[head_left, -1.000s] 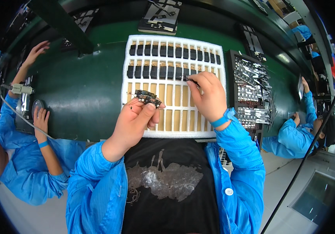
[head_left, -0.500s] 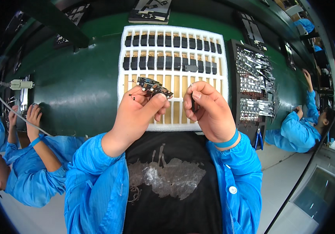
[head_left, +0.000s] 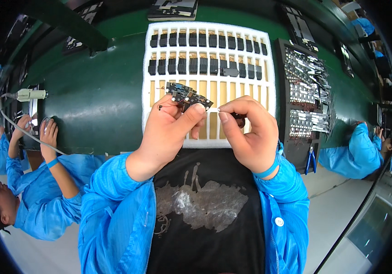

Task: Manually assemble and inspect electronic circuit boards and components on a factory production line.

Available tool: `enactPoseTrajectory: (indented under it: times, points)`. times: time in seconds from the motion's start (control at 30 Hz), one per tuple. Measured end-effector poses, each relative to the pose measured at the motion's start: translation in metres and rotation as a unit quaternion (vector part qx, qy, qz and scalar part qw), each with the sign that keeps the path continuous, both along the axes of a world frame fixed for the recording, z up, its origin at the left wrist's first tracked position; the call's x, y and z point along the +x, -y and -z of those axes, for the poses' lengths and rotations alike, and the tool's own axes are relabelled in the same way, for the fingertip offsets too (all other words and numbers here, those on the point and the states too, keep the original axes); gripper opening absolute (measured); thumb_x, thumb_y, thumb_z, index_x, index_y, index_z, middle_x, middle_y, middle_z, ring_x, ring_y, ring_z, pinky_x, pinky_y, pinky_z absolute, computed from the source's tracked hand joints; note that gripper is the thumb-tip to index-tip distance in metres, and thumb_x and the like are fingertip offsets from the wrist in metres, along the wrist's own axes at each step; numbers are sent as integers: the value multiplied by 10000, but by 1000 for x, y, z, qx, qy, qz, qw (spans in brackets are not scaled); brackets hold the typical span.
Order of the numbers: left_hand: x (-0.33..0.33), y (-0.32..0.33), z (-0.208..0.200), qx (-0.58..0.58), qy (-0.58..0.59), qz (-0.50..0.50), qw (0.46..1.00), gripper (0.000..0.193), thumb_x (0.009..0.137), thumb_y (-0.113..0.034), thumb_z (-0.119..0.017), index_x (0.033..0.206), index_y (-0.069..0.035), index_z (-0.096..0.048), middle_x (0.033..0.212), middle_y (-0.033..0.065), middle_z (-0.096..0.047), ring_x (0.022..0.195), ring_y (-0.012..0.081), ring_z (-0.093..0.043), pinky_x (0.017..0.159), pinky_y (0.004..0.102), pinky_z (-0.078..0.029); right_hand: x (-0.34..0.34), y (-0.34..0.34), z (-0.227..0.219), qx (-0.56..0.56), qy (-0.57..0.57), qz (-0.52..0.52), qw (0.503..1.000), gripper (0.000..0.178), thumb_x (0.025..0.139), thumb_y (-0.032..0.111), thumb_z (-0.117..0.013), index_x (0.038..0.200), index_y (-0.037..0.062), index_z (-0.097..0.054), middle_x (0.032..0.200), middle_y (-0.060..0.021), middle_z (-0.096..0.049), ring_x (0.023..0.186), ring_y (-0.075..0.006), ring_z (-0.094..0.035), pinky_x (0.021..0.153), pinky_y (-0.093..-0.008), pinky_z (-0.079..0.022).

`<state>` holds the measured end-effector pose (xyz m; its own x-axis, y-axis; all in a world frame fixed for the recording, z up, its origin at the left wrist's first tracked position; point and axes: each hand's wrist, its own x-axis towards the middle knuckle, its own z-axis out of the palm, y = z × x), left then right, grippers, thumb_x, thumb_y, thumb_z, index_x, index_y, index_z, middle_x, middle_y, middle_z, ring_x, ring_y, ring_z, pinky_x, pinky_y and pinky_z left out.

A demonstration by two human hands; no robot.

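Circuit board point(head_left: 188, 97), small and dark, pinched in left hand point(head_left: 171, 130) above the near edge of the white tray point(head_left: 148, 96). Right hand point(head_left: 249, 132) just beside it, fingertips clenched on a small black part point(head_left: 239, 119). Tray lies on green surface point(head_left: 95, 98), black parts rack point(head_left: 303, 91) to its right.

Blue sleeves over a green counter point(head_left: 91, 96)

The white foam tray point(head_left: 149, 82) holds rows of black parts point(head_left: 205, 41) above bare tan slots; the small circuit board point(head_left: 188, 97) is dark with pale specks. Bright blue sleeves point(head_left: 118, 201), a blue wristband point(head_left: 269, 171), and a black shirt point(head_left: 205, 228) with a grey print. The side rack point(head_left: 282, 91) is black, filled with silver pieces.
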<state>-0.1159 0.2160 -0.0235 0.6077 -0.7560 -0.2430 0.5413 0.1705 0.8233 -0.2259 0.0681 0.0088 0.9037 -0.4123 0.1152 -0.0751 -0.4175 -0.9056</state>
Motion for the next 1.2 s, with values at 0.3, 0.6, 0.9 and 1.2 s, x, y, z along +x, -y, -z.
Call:
enactPoseTrajectory:
  times: [0.3,0.6,0.9,1.2]
  points:
    - [-5,4,-1,-19,-46,-27,998,82,971,-105,-613,995,-32,-582,817,36,-609,669,108,-551,581,258,-456,9,6,7,-273,131,-39,952,244,686,7,-753,898,52,-642,771,-63,-606,678,-253,-608,596,-358,-471]
    - [-4,8,-8,-21,-52,-13,998,67,980,-70,-577,1024,-20,-573,829,26,-608,684,104,-553,567,263,-452,14,9,6,-420,163,-54,891,309,638,247,-777,873,100,-640,760,-7,-534,633,-175,-539,565,-316,-420]
    - [-6,6,-6,-10,-51,-19,998,46,979,-59,-575,1001,-19,-579,834,23,-615,682,99,-556,555,264,-454,14,9,4,-434,142,-60,888,256,655,259,-750,836,124,-629,778,11,-529,652,-158,-536,568,-304,-415]
    - [-6,5,1,39,8,-20,999,47,969,-66,-593,977,-20,-587,757,7,-618,614,81,-556,549,241,-448,15,8,0,-480,97,-93,867,254,686,237,-719,886,121,-615,800,6,-514,687,-160,-540,595,-308,-432]
